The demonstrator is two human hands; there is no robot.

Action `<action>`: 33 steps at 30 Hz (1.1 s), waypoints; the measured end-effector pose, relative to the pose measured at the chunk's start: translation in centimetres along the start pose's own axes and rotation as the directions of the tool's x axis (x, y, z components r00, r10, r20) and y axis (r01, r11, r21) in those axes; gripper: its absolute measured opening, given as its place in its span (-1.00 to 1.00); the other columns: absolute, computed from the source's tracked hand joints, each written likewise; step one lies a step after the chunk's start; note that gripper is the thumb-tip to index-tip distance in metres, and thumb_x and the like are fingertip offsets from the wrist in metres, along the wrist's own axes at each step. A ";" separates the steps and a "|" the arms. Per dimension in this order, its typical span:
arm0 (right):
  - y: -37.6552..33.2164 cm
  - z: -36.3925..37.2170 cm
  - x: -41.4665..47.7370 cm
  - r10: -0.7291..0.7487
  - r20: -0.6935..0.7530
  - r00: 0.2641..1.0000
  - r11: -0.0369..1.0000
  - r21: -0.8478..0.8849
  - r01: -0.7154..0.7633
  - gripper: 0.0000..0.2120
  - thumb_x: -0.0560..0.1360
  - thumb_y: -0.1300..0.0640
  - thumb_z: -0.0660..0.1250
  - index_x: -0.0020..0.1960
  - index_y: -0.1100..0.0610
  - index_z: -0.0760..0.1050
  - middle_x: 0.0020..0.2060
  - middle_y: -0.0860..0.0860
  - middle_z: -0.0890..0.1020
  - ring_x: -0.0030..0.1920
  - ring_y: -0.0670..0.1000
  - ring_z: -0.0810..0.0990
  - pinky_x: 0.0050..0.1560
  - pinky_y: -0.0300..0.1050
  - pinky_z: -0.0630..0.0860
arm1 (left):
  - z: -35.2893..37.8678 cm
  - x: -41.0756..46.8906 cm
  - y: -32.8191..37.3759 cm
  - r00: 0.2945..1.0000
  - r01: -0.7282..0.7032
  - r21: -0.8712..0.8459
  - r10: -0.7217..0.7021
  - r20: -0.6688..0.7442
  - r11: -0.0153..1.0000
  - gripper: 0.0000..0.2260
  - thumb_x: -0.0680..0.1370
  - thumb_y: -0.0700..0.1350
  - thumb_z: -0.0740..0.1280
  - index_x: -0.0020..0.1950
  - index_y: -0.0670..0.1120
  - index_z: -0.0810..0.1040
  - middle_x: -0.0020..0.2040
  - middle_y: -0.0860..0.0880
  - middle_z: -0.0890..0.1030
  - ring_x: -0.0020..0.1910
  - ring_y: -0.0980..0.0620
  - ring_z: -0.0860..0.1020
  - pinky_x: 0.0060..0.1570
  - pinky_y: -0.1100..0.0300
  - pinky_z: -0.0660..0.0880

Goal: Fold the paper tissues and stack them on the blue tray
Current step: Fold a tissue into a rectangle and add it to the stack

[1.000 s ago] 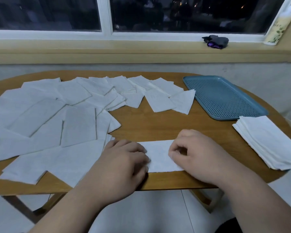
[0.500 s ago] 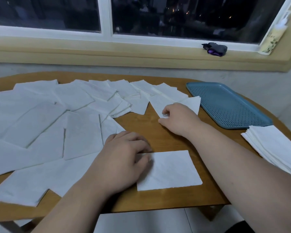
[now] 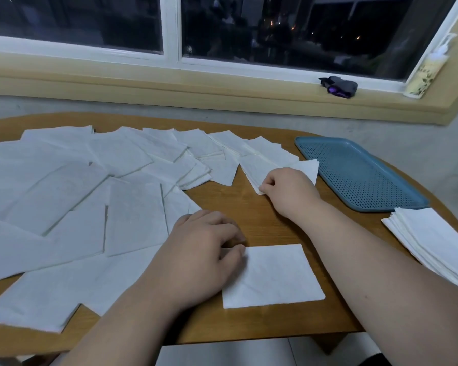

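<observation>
A folded white tissue [image 3: 274, 276] lies flat near the table's front edge. My left hand [image 3: 201, 249] rests on its left end, fingers curled down on the paper. My right hand [image 3: 286, 188] is stretched out to the far middle of the table and pinches the near corner of an unfolded tissue [image 3: 257, 167]. The blue perforated tray [image 3: 354, 170] sits at the far right with nothing on it, just right of my right hand. Several unfolded tissues [image 3: 77, 196] cover the left half of the table.
A stack of white tissues [image 3: 434, 241] lies at the right edge of the wooden table [image 3: 262, 215], near the tray. On the window sill are a dark small object [image 3: 339, 85] and a pale bottle [image 3: 426, 70].
My right hand left the folded tissue at the front, reached to the far tissues and took hold of one by its corner. My left hand stayed on the folded tissue.
</observation>
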State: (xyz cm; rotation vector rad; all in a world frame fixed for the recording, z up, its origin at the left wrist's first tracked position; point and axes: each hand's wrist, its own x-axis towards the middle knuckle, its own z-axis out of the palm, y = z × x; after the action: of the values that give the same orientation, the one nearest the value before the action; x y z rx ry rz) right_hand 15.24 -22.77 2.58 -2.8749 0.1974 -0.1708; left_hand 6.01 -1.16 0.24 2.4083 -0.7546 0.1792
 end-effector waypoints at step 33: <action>2.5 -5.5 -14.4 -0.098 0.121 0.988 0.257 0.962 -0.092 -0.89 0.50 0.02 0.34 -0.05 0.04 0.59 -0.19 0.07 0.63 -0.17 0.13 0.55 -0.26 -0.17 0.52 | -1.2 -1.5 2.3 0.949 0.220 -0.632 -0.314 -0.039 0.743 -0.60 0.41 0.06 0.44 0.21 0.36 0.55 -0.07 0.11 0.65 -0.04 0.05 0.66 0.13 -0.13 0.57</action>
State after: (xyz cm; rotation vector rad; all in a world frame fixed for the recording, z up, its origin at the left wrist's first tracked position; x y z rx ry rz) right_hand 0.07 -24.36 5.83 -1.5697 0.0133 -0.0238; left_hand 3.56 -1.30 1.93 1.8071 -0.3127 -0.0199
